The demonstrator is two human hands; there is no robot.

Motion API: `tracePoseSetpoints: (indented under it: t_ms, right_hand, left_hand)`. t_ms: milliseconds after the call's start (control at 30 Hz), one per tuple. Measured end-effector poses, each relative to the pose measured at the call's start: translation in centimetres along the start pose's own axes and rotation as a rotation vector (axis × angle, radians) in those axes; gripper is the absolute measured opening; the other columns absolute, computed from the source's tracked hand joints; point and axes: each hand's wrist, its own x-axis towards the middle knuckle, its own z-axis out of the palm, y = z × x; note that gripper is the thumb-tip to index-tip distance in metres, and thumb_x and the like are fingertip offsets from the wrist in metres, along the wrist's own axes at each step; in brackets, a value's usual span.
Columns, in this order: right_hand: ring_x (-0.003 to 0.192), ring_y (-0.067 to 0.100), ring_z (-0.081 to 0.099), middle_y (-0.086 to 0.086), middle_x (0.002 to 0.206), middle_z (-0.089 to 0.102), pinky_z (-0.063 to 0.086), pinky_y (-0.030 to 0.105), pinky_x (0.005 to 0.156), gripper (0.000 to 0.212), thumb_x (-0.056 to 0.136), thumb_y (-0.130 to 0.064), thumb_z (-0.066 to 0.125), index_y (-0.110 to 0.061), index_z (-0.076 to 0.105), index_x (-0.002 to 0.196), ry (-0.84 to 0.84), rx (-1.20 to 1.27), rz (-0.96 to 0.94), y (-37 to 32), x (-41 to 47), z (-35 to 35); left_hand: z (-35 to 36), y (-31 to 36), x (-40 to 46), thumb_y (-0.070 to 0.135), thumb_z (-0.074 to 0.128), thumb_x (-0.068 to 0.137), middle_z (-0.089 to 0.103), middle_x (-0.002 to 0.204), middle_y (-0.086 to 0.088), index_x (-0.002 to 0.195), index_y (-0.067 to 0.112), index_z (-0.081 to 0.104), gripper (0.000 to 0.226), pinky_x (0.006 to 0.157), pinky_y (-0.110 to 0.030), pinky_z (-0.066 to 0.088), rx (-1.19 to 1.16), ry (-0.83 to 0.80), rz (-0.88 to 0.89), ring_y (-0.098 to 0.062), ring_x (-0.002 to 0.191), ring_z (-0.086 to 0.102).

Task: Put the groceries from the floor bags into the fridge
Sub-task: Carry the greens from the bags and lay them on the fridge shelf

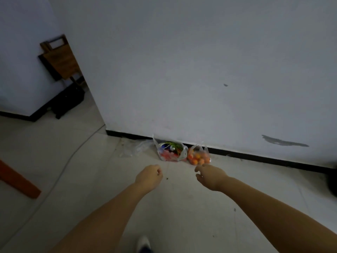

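Reaching toward two plastic bags on the floor against the wall: mixed-vegetable bag (171, 151) touching orange-fruit bag (199, 155) on its right, empty clear bag (135, 147) just left; fridge not in view. Left hand (149, 175) loosely curled, holding nothing; right hand (208, 174) fingers relaxed and spread, empty, near the fruit bag but not touching. Best to hook fingers through the standing handle loops, one bag per hand, and lift straight up so loose fruit stays inside thin plastic.
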Motion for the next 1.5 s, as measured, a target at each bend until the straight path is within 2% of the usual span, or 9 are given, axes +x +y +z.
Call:
tracePoseSetpoints:
  t_ms: [133, 300, 500, 667, 833, 1067, 1267, 1400, 1500]
  right_hand:
    - [0.119, 0.027, 0.051, 0.009, 0.136, 0.048, 0.044, 0.037, 0.097, 0.039, 0.099, -0.031, 0.037, -0.017, 0.044, 0.135, -0.034, 0.004, -0.009, 0.3, 8.9, -1.2]
    - [0.118, 0.023, 0.052, 0.005, 0.137, 0.048, 0.043, 0.034, 0.096, 0.036, 0.098, -0.03, 0.039, -0.017, 0.048, 0.131, -0.052, 0.118, 0.109, 2.3, 19.4, -2.8]
    - [0.112, 0.02, 0.056, 0.005, 0.13, 0.053, 0.047, 0.031, 0.094, 0.037, 0.098, -0.03, 0.04, -0.019, 0.047, 0.132, -0.155, 0.232, 0.185, 3.6, 29.0, -2.5]
    - [0.114, 0.019, 0.056, 0.005, 0.133, 0.053, 0.046, 0.03, 0.094, 0.036, 0.097, -0.028, 0.04, -0.018, 0.049, 0.131, -0.154, 0.261, 0.123, 6.3, 40.6, 0.9]
    - [0.11, 0.021, 0.057, 0.005, 0.13, 0.054, 0.049, 0.032, 0.087, 0.034, 0.097, -0.026, 0.037, -0.02, 0.049, 0.129, -0.179, 0.269, 0.105, 8.8, 53.5, 12.1]
    - [0.103, 0.017, 0.059, 0.001, 0.118, 0.063, 0.04, 0.024, 0.083, 0.032, 0.097, -0.013, 0.039, -0.023, 0.06, 0.119, -0.089, 0.215, 0.066, 15.7, 69.5, 25.3]
    - [0.13, 0.025, 0.043, 0.009, 0.147, 0.041, 0.034, 0.033, 0.107, 0.057, 0.097, -0.015, 0.042, -0.026, 0.02, 0.149, 0.083, 0.288, 0.061, 22.2, 80.4, 29.3]
    - [0.136, 0.026, 0.035, 0.008, 0.151, 0.034, 0.029, 0.035, 0.111, 0.059, 0.097, -0.015, 0.043, -0.023, 0.019, 0.15, 0.133, 0.268, 0.087, 23.6, 82.1, 30.0]
    - [0.134, 0.026, 0.037, 0.007, 0.151, 0.034, 0.034, 0.04, 0.11, 0.059, 0.097, -0.019, 0.042, -0.026, 0.018, 0.15, 0.096, 0.249, 0.137, 23.1, 81.1, 29.9]
  left_hand:
    - [-1.5, -2.2, 8.9, 0.02, 0.043, 0.093, 0.055, 0.084, -0.004, 0.067, 0.02, 0.044, 0.026, 0.066, -0.028, 0.039, 0.018, -0.038, -0.008, -0.02, 0.078, 0.052]
    - [-4.7, -3.5, 20.5, 0.022, 0.043, 0.093, 0.053, 0.083, -0.001, 0.078, 0.018, 0.05, 0.017, 0.065, -0.027, 0.036, 0.106, -0.154, 0.055, -0.018, 0.076, 0.05]
    - [-4.8, -2.9, 32.2, 0.022, 0.042, 0.095, 0.044, 0.068, 0.002, 0.061, 0.022, 0.037, 0.034, 0.056, -0.026, 0.033, 0.077, -0.273, 0.035, -0.017, 0.068, 0.045]
    - [1.3, -3.5, 42.5, 0.024, 0.041, 0.096, 0.049, 0.072, 0.0, 0.066, 0.021, 0.04, 0.031, 0.062, -0.028, 0.036, -0.003, -0.294, 0.072, -0.016, 0.071, 0.048]
    - [12.4, -8.3, 54.1, 0.025, 0.039, 0.097, 0.063, 0.084, -0.006, 0.086, 0.011, 0.058, 0.026, 0.072, -0.032, 0.051, -0.086, -0.364, 0.072, -0.019, 0.075, 0.059]
    - [26.5, -14.7, 71.4, 0.018, 0.047, 0.095, 0.062, 0.089, -0.01, 0.099, 0.006, 0.064, 0.021, 0.066, -0.029, 0.041, -0.205, -0.383, 0.116, -0.021, 0.079, 0.056]
    - [30.9, -17.9, 85.6, 0.016, 0.048, 0.095, 0.06, 0.119, -0.011, 0.13, 0.011, 0.05, 0.036, 0.095, -0.04, 0.048, -0.336, -0.171, 0.155, -0.027, 0.106, 0.06]
    - [30.4, -18.6, 88.5, 0.012, 0.05, 0.094, 0.067, 0.097, -0.019, 0.104, 0.0, 0.064, 0.021, 0.089, -0.046, 0.052, -0.277, -0.162, 0.18, -0.027, 0.088, 0.063]
    - [31.7, -18.8, 86.8, 0.007, 0.048, 0.094, 0.066, 0.078, -0.016, 0.091, 0.0, 0.063, 0.018, 0.072, -0.039, 0.055, -0.195, -0.353, 0.059, -0.025, 0.065, 0.062]
